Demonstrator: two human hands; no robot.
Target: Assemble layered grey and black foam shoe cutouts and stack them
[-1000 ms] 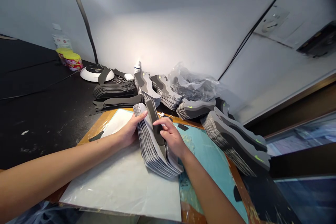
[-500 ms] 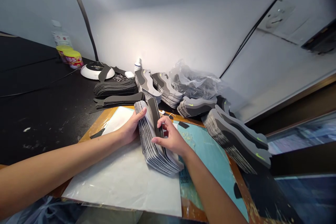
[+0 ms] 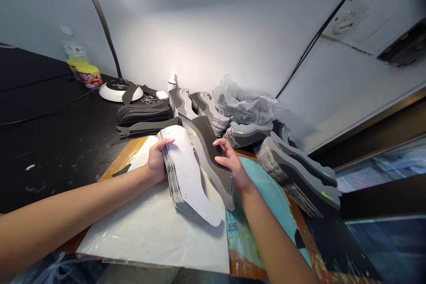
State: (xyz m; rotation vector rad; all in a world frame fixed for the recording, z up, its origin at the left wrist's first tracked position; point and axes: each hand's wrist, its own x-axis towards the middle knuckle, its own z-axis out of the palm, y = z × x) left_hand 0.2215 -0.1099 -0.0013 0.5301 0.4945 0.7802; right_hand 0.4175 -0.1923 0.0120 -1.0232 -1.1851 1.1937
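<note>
My left hand (image 3: pixel 157 159) is wrapped round the left side of a thick stack of curved shoe upper pieces (image 3: pixel 186 168), its top one showing a white underside. Between the thumb and fingers of my right hand (image 3: pixel 235 167) is a single shoe upper piece (image 3: pixel 207 144), grey and dark with a small green logo at its upper end. This piece is tilted beside the stack, on its right. Both are held above a white sheet (image 3: pixel 146 230) on the board; the fingers under the stack are mostly hidden.
Finished-looking grey piles of shoe pieces (image 3: pixel 289 173) stand at the right, with two more (image 3: pixel 209 111) at the back. Black strips (image 3: pixel 144 112) lie at the left, near the lamp base (image 3: pixel 121 91). A crumpled plastic bag (image 3: pixel 244 102) rests against the wall.
My right hand has drawn one shoe upper piece away to the right of the stack, turning its grey, logo side into view. The stack in my left hand now shows its white top.
</note>
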